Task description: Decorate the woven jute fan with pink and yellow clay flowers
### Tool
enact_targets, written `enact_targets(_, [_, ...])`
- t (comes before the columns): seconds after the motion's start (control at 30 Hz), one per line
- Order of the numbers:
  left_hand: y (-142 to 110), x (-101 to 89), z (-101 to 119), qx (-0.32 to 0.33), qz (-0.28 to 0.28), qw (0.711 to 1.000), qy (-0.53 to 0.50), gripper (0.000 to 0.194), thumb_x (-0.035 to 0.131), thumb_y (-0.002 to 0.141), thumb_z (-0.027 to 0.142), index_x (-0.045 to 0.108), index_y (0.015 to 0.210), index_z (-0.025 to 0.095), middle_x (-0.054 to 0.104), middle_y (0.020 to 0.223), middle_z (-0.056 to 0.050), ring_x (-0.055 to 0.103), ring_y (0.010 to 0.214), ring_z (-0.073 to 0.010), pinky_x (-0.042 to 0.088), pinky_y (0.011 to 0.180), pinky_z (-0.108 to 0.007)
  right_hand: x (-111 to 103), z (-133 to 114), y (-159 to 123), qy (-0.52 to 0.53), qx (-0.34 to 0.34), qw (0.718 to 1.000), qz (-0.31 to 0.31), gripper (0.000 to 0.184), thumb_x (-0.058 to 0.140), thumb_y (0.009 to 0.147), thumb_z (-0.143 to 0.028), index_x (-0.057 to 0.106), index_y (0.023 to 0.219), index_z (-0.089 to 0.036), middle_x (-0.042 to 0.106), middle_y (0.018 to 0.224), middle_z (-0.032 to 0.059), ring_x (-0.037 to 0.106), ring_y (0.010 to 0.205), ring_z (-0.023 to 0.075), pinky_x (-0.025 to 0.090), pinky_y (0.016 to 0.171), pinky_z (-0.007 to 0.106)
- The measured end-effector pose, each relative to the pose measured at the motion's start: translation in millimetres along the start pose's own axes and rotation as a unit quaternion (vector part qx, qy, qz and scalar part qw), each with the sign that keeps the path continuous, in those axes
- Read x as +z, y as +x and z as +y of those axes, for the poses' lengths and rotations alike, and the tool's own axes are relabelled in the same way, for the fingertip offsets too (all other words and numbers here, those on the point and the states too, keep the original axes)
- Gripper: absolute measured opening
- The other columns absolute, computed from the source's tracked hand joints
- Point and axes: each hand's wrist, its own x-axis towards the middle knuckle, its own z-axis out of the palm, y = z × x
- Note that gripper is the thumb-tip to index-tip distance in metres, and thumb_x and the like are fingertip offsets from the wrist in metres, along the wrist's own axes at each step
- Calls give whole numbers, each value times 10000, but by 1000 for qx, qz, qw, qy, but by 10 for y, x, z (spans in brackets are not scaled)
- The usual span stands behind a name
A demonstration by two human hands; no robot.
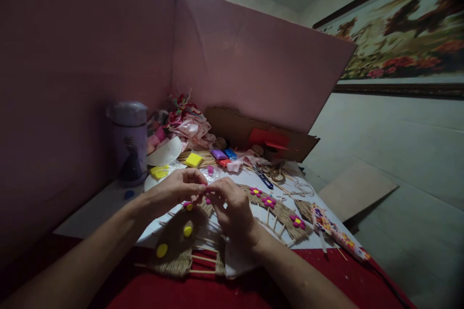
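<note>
1. Clay lump, small and magenta (205,185), sits pinched between fingertips of the left hand (176,186) and right hand (235,208).
2. I judge its smallness calls for both.
3. Below the grip lies a brown twine-woven panel (176,237), yellow-dotted, likely for easy reach.

Red cloth (203,294) before the woven arch (170,261) leaves passage; clay packets (194,160) obstruct behind it, a flower-patterned tool (342,237) to its right.

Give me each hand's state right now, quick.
Left hand: closed, pinching a small magenta piece.
Right hand: fingers bent in at the same piece; whether its grip is closed cannot be told.
</note>
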Motion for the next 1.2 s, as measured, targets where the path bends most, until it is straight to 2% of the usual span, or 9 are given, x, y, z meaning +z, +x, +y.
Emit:
enact_targets(0.33, [-18,-5,8,-12,-2,998,54,195,691,684,258,627,795,112,609,568,-7,524,488,-86,349,489,-206,-7,40,-6,-10,-8,1000,-15,153,445,861,-156,571,943,-181,564,858,64,547,786,162,460,710,286])
enact_targets(0.6, [41,-35,-95,-5,40,998,43,135,694,644,198,587,695,132,572,477,19,512,420,-90,339,439,-197,8,13,14,-9,-7,999,-30,113,491,806,-135,587,851,-171,585,776,50,538,724,159,437,663,276])
enact_targets(0.77, [57,-27,-142,21,35,998,45,85,654,626,114,583,668,135,562,467,21,493,405,-84,337,421,-192,53,18,23,96,96,991,-2,38,570,729,-166,605,714,-163,569,648,14,501,581,119,405,564,246])
enact_targets(0.83, [65,-38,-134,27,35,999,30,86,651,613,99,579,646,132,558,474,21,487,405,-81,337,419,-194,45,10,43,224,193,955,-14,48,596,707,-198,591,676,-161,549,587,-9,471,502,97,386,493,229])
enact_targets(0.9, [75,-68,-107,43,62,997,-2,91,659,611,101,588,658,131,566,506,22,474,413,-69,336,422,-190,12,-15,78,399,285,870,-51,100,617,698,-249,581,686,-156,517,523,-35,426,407,77,349,405,209])
enact_targets(0.93, [79,-88,-90,52,85,995,-21,103,667,615,109,601,691,132,574,531,22,466,421,-60,335,426,-186,-10,-31,98,466,305,829,-55,122,629,691,-265,583,695,-153,514,515,-39,420,394,71,343,393,203])
enact_targets(1.0, [81,-124,-59,57,118,990,-53,168,681,637,140,626,795,132,589,586,16,468,455,-52,341,444,-177,-48,-59,134,534,314,784,-44,163,660,684,-293,598,712,-145,546,544,-28,448,414,66,348,398,191])
enact_targets(1.07, [75,-138,-47,46,111,990,-72,210,682,676,203,632,864,123,588,616,5,484,488,-54,353,463,-173,-59,-65,151,554,310,772,-32,212,690,673,-330,614,718,-138,562,556,-20,466,429,63,359,409,185])
enact_targets(1.2, [51,-96,-77,17,48,995,-81,207,645,733,316,617,752,112,560,580,-4,491,471,-63,336,433,-174,-6,2,134,531,317,786,-18,264,712,653,-380,616,702,-138,580,543,-12,492,431,72,366,397,185])
